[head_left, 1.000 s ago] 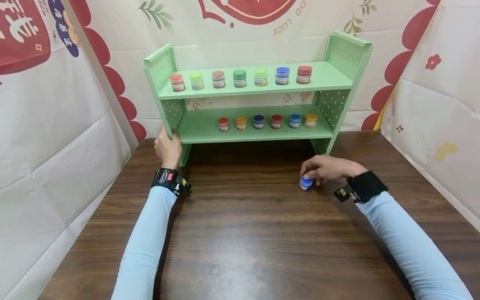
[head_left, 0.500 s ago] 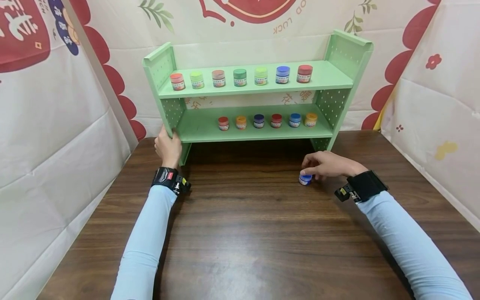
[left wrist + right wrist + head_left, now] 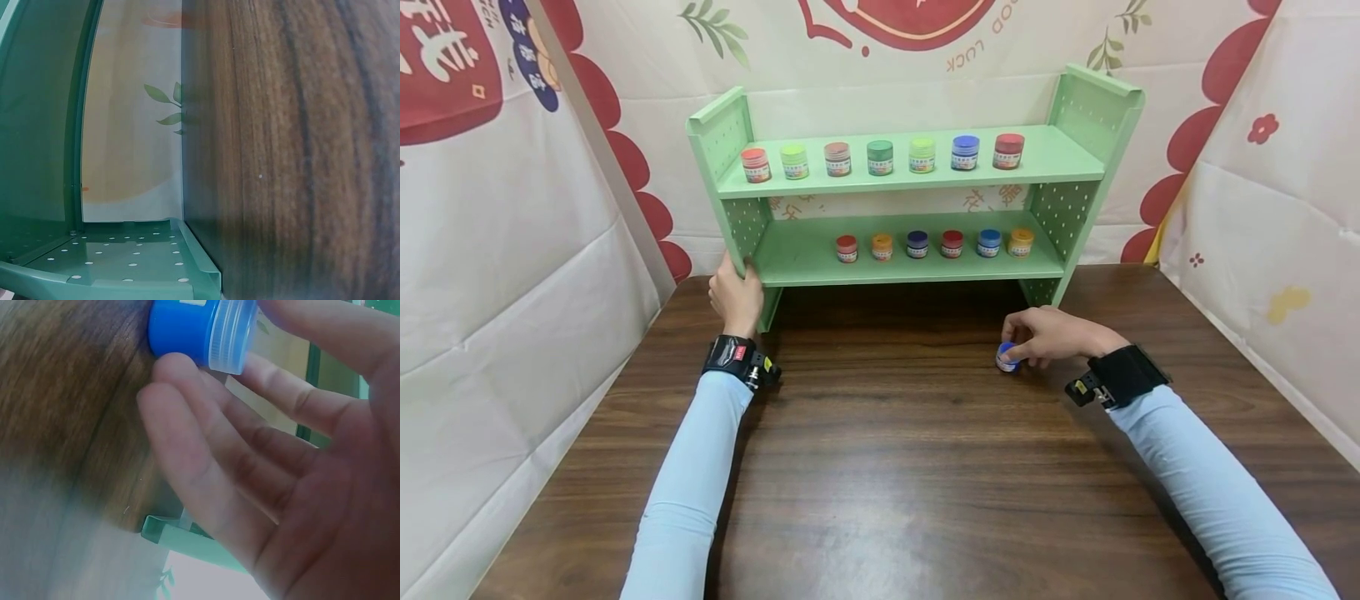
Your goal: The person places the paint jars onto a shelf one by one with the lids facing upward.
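A small blue paint jar (image 3: 1005, 363) stands slightly tilted, low over the table in front of the shelf's right end. My right hand (image 3: 1051, 333) pinches it by the lid between thumb and forefinger. Seen from the right wrist, the blue jar (image 3: 184, 334) has a clear ribbed lid, with the other fingers extended beside it. At the far left, my left hand (image 3: 737, 296) grips the lower side panel of the green shelf (image 3: 910, 277). Its fingertips are hidden behind the panel. The left wrist view shows the shelf's perforated side panel (image 3: 119, 256) but no hand.
Several paint jars line the upper board, among them a red-lidded jar (image 3: 1008, 152) at its right end. The lower board carries another row, ending with a yellow jar (image 3: 1021, 242). Brown wooden table (image 3: 880, 467) spreads in front; printed white cloth (image 3: 910, 108) hangs behind.
The pinched blue jar has shifted slightly away from me and to the left, and it now tilts. My left hand keeps its hold on the shelf.
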The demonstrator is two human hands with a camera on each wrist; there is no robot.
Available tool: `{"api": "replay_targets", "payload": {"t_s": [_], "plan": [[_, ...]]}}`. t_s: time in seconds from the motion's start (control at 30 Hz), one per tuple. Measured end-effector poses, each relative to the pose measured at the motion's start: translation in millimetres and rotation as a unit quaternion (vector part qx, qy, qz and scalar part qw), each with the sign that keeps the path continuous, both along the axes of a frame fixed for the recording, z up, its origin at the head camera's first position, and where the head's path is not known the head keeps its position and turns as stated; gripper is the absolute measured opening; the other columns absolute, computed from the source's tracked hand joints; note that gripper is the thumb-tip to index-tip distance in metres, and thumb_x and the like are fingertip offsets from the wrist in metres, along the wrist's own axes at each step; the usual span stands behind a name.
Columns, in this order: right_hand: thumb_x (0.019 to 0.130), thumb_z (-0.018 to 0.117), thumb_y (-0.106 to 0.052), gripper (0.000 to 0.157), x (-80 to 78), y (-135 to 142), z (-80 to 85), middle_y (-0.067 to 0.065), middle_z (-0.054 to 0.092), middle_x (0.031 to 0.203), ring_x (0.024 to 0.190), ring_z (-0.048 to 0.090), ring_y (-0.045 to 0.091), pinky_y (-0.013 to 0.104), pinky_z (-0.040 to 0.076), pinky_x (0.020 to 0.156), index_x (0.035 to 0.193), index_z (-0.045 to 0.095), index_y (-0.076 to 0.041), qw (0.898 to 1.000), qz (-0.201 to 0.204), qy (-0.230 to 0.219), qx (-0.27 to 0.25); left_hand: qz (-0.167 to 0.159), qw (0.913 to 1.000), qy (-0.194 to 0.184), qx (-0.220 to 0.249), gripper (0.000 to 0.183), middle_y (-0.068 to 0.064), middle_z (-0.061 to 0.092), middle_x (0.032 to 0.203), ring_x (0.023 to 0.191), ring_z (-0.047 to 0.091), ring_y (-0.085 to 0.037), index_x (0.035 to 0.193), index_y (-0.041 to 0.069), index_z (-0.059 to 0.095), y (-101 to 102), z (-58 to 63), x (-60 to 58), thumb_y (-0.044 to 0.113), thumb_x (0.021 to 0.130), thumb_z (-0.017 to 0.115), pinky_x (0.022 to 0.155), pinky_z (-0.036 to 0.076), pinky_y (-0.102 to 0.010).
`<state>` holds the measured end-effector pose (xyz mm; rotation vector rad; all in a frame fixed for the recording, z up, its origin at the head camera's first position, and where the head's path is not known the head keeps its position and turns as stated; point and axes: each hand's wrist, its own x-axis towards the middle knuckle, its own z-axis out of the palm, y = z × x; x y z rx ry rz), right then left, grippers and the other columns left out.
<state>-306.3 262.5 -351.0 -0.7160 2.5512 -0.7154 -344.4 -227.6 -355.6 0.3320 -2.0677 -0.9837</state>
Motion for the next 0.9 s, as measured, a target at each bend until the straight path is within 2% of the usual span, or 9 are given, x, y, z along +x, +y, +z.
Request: {"api": "replay_targets", "payload": {"t_s": [0.17, 0.4, 0.57, 0.9], "plan": [[0.096, 0.074, -0.023, 0.023, 0.5, -0.1, 0.2, 0.008, 0.069, 0.091, 0.069, 0.066, 0.021, 0.032, 0.056, 0.062, 0.113, 0.066, -0.01, 1.0, 0.016, 0.02, -0.001, 0.0, 1.0, 0.003, 0.0, 0.014, -0.024, 0.073, 0.097, 0.094, 0.068, -0.05, 0.1, 0.008, 0.062, 0.4, -0.4, 0.2, 0.02, 0.1, 0.056, 0.076, 0.047, -0.063], [0.093, 0.076, -0.018, 0.023, 0.0, -0.9, -0.1, 0.005, 0.07, 0.094, 0.078, 0.065, 0.02, 0.032, 0.058, 0.064, 0.113, 0.067, -0.011, 0.999, 0.021, 0.042, -0.003, -0.003, 1.0, 0.005, 0.001, 0.014, -0.024, 0.073, 0.095, 0.091, 0.068, -0.049, 0.099, 0.007, 0.062, 0.7, 0.0, 0.6, 0.019, 0.101, 0.056, 0.075, 0.047, -0.062], [0.093, 0.076, -0.018, 0.023, -1.4, -0.3, -0.5, 0.005, 0.07, 0.094, 0.079, 0.064, 0.017, 0.031, 0.058, 0.065, 0.113, 0.068, -0.011, 0.999, 0.022, 0.043, -0.005, -0.003, 1.0, 0.005, 0.0, 0.014, -0.024, 0.075, 0.103, 0.095, 0.069, -0.05, 0.102, 0.008, 0.063, 0.3, 1.0, 0.0, 0.019, 0.1, 0.056, 0.076, 0.048, -0.063], [0.097, 0.071, -0.018, 0.021, -3.3, 0.2, -1.9, 0.005, 0.072, 0.099, 0.084, 0.068, 0.019, 0.034, 0.06, 0.07, 0.116, 0.068, -0.009, 0.999, 0.022, 0.033, -0.011, -0.004, 1.0, 0.009, 0.0, 0.013, -0.024, 0.075, 0.1, 0.093, 0.069, -0.049, 0.101, 0.008, 0.063, 0.1, 0.0, 0.0, 0.018, 0.1, 0.056, 0.075, 0.047, -0.063]]}}
